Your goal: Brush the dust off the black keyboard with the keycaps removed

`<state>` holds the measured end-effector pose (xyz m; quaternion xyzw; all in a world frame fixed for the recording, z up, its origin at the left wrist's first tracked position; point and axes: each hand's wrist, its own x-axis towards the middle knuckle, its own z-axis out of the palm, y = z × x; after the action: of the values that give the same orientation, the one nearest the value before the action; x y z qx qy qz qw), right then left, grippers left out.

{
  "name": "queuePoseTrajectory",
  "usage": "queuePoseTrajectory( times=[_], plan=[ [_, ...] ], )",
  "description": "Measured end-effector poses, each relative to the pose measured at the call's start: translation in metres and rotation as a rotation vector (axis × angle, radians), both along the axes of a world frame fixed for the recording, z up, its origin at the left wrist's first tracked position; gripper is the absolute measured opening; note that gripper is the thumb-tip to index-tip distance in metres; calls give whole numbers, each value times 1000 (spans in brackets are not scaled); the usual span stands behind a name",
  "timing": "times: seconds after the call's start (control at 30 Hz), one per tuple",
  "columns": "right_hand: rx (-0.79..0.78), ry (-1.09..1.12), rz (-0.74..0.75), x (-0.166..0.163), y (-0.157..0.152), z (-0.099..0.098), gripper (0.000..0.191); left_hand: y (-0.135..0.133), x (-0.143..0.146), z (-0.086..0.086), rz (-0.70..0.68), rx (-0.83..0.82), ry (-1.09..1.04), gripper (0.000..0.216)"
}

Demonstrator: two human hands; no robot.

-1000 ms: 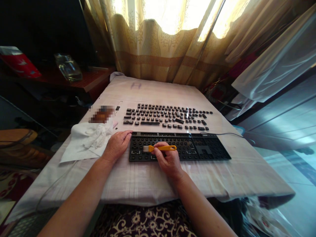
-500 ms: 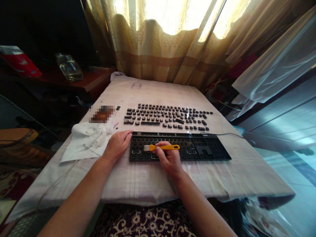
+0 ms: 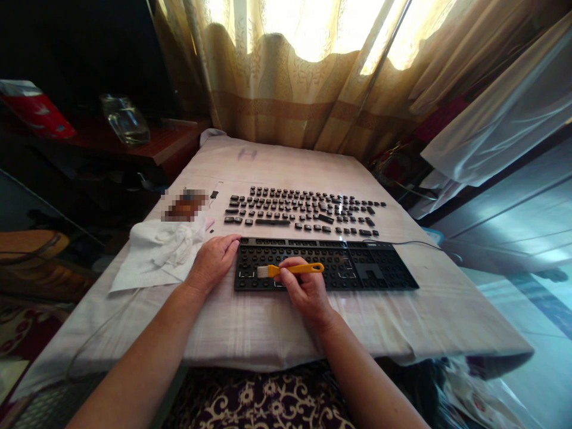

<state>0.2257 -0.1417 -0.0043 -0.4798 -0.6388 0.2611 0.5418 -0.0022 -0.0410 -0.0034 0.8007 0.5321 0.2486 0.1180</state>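
A black keyboard with its keycaps off lies across the table in front of me, bare key sockets facing up. My right hand pinches a yellow-handled brush above its left half. The pale bristles point left, at the lower rows of sockets; whether they touch cannot be made out. At the keyboard's left end, my left hand grips the edge with fingers together. Behind the keyboard, loose black keycaps are laid out in rows, with the long space bar in the nearest row.
A crumpled white cloth lies left of my left hand, with a blurred-out brown object behind it. The keyboard's cable runs off to the right. A glass jar and a red container stand on the left desk.
My right hand has shifted the brush slightly to the left over the keyboard. The left hand and the keyboard stay where they were.
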Motion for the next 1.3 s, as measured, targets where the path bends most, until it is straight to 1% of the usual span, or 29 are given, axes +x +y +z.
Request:
queuePoseTrajectory(
  times=[0.13,0.23,0.33,0.47,0.63,0.87,0.93,1.03,1.13,1.2,1.3],
  plan=[
    [-16,116,-82,-2,4,-1,11,2,0,-1,-1,-11,-5,47],
    [-17,111,-129,-5,5,0,13,2,1,0,5,-14,-13,48],
    [-12,11,-101,-10,4,4,14,2,1,1,14,-22,-12,48],
    [39,-103,-71,-17,3,8,16,0,2,2,20,-27,-9,47],
    [90,-152,-62,-19,4,7,15,0,3,3,20,-23,-4,47],
    [92,-232,4,-19,3,2,13,0,4,3,18,-17,-6,45],
    [76,-225,25,-19,2,2,13,0,3,3,22,-23,-3,46],
    [41,-150,44,-19,2,1,13,0,3,3,28,-28,1,47],
    [28,-69,27,-19,3,-1,15,1,3,3,33,-33,4,48],
    [33,-62,1,-18,4,-2,15,1,3,3,34,-38,6,48],
    [47,-109,-20,-18,5,-3,14,0,4,3,30,-36,5,48]
  ],
)
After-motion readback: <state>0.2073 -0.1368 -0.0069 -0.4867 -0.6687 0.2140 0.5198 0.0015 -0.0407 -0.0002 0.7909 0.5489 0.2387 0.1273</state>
